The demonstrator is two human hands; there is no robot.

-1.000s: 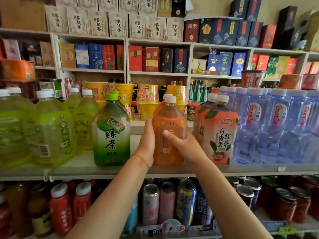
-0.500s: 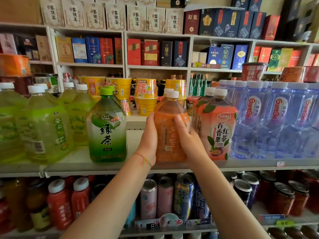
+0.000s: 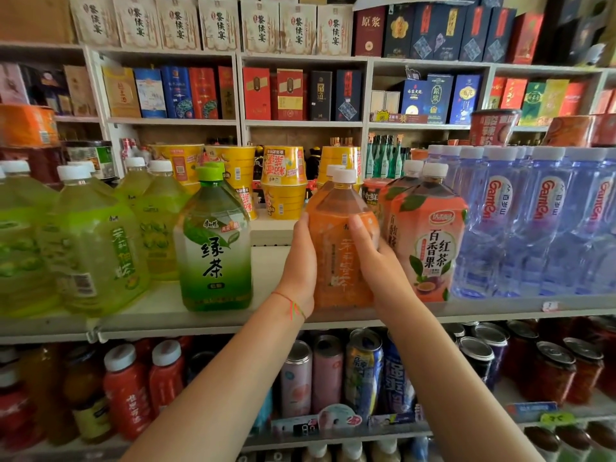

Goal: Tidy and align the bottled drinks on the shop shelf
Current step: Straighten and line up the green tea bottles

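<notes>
An orange tea bottle [image 3: 336, 258] with a white cap stands at the front of the grey shop shelf [image 3: 160, 315]. My left hand [image 3: 300, 265] grips its left side and my right hand [image 3: 376, 261] grips its right side, fingers curled over the label. A second orange bottle stands right behind it, mostly hidden. To the right is a peach-labelled passion-fruit tea bottle [image 3: 430, 245]. To the left stands a green tea bottle [image 3: 215, 245] with a green cap, apart from my hands.
Yellow-green tea bottles [image 3: 96, 241] fill the shelf's left part and blue water bottles [image 3: 540, 228] its right. Yellow noodle cups [image 3: 283, 181] stand behind. Cans [image 3: 333, 371] and red bottles [image 3: 128, 391] sit on the shelf below. Boxed goods line the back wall.
The orange bottle has turned between my hands, so its label now faces more to the front. My right hand's fingers slid higher up the bottle. The other bottles kept their places.
</notes>
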